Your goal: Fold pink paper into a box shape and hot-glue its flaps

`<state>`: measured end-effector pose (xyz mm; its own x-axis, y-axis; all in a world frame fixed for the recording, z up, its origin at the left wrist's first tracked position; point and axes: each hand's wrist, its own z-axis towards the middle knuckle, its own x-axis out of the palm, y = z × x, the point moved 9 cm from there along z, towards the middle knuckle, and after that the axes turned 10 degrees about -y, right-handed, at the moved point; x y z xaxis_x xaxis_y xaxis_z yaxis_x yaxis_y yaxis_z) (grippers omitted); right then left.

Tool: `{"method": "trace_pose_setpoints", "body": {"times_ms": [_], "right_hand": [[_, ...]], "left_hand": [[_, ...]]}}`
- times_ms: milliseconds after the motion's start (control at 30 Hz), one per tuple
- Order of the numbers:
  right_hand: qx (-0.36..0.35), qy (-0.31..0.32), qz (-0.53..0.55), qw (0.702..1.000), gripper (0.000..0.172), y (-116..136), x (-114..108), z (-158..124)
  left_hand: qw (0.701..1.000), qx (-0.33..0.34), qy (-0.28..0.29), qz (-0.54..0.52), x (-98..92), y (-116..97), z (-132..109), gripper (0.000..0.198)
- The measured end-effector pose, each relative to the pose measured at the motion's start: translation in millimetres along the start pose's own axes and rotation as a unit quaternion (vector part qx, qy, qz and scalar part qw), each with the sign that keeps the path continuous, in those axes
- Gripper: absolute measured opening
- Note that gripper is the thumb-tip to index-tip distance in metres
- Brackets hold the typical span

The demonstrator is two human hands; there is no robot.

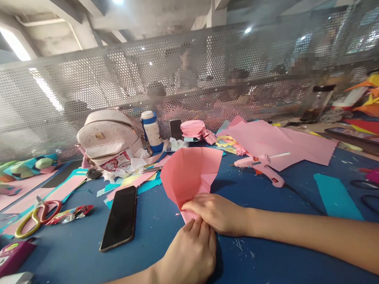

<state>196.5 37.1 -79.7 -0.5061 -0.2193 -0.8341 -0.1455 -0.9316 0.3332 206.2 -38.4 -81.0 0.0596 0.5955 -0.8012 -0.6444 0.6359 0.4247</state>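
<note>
A creased pink paper piece (186, 172), flared wide at the top and narrowed at its base, stands over the blue table between my hands. My right hand (220, 212) is closed on its lower right part, the thumb lying across the front. Just below, my left hand (192, 252) is closed around the narrow lower end, its fingertips touching my right hand. Both hands hide the bottom of the paper. To the right lies a pink glue gun (263, 165) with a dark cord. A black phone (119, 217) rests left of my hands.
Scissors (37, 215) and a red snack wrapper (71, 214) lie at left. Behind are a pale backpack (108, 131), a bottle (151, 131) and large pink sheets (272, 139). A blue paper strip (337, 195) lies at right. A perforated metal screen (119, 82) crosses the back, people beyond it.
</note>
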Motion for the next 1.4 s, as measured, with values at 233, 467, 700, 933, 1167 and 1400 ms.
{"method": "trace_pose_setpoints", "body": {"times_ms": [233, 467, 700, 933, 1167, 1400], "right_hand": [[-0.028, -0.016, 0.001, 0.999, 0.038, 5, -4, 2], [-0.030, 0.008, -0.023, 0.999, 0.041, 3, -1, 5], [-0.060, -0.018, -0.085, 0.994, 0.039, 4, -2, 1], [-0.047, -0.063, -0.305, 0.949, 0.032, 10, -29, -5], [0.066, 0.090, -0.399, 0.910, 0.047, -12, -19, -17], [0.062, 0.132, -0.387, 0.911, 0.046, -18, -10, -16]], "left_hand": [[1.000, -0.006, -0.010, 0.003, 0.5, 0, 0, 0.032], [1.000, -0.012, -0.019, -0.001, 1.7, -1, -1, 0.035], [1.000, -0.013, -0.016, -0.004, 1.4, -1, 0, 0.036], [0.999, -0.016, -0.046, -0.008, -0.2, 2, -4, 0.043], [0.999, -0.017, -0.048, -0.003, -0.7, 4, -4, 0.042], [0.999, -0.015, -0.042, -0.002, -0.1, 3, -4, 0.043]]}}
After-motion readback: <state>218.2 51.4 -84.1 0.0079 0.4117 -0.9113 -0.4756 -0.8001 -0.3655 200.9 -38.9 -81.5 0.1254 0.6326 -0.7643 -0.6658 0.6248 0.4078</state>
